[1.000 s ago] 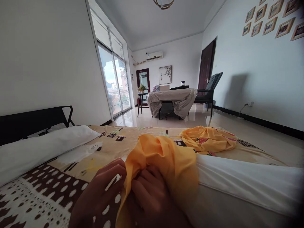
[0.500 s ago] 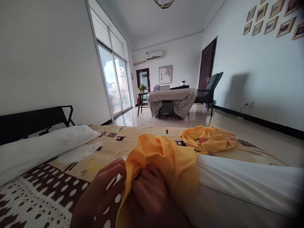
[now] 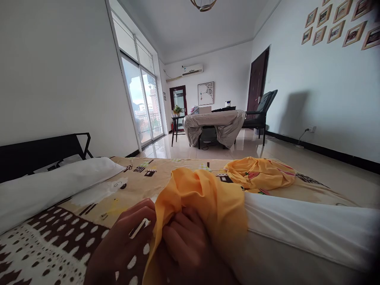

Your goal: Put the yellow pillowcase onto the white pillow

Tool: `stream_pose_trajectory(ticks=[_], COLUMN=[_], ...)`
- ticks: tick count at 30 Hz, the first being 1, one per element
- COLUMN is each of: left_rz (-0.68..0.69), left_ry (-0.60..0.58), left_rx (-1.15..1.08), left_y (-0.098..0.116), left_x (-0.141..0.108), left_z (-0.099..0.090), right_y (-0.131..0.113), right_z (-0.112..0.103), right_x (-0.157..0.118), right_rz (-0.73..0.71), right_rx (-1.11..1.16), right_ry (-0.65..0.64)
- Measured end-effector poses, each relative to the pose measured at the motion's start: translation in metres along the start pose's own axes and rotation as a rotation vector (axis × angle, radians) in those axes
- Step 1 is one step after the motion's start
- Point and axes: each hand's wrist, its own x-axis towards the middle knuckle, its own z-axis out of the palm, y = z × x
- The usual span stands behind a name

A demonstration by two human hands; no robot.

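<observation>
A yellow pillowcase (image 3: 219, 194) is drawn over the near end of a white pillow (image 3: 285, 213), which stretches away to the right. My left hand (image 3: 127, 233) pinches the left edge of the pillowcase's opening, its fingertips partly behind the cloth. Just to the right, my right hand (image 3: 187, 237) is curled into the gathered fabric, knuckles up and fingertips hidden. Beyond the pillow lies a crumpled yellow cloth (image 3: 261, 174) printed with red fruit shapes.
The patterned bed sheet (image 3: 166, 182) spreads under everything. Another white pillow (image 3: 59, 178) rests at left by the black headboard (image 3: 41, 148). Past the bed stand a covered table (image 3: 215, 118) and a dark chair (image 3: 264, 111).
Both hands and the pillowcase sit very slightly further left in view, along with a small shift of the whole scene. The grip on the cloth looks the same.
</observation>
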Motion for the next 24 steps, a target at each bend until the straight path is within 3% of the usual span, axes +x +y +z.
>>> stream_pose_trajectory(ticks=[24], left_rz=[-0.022], left_ry=[0.011], left_rx=[0.035], left_y=[0.0026], left_x=[-0.0004], left_z=[0.0023], right_y=[-0.0012], right_z=[0.0001], right_x=[-0.0019], right_rz=[0.037], right_rx=[0.04], right_ry=[-0.039])
